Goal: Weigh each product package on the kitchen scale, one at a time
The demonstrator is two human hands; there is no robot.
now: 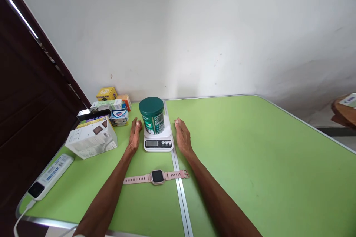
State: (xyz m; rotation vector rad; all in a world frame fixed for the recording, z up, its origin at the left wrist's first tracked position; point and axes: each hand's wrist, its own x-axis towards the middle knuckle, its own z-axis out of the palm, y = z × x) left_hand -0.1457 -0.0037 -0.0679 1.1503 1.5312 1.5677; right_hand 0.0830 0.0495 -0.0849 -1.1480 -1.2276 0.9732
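A green lidded tub stands upright on a white kitchen scale. The scale's small display looks blank. My left hand is just left of the tub and scale, on edge with its fingers stretched out. On the other side, my right hand lies close to the scale's right edge, fingers extended and holding nothing. Both hands appear apart from the tub. Between my forearms a pink smartwatch is laid flat with its strap spread out, nearer to me than the scale.
On the left of the green table is a cluster of small boxes, with a white box in front and a yellow box behind. A white power bank with a cable lies near the left edge. A wall rises behind.
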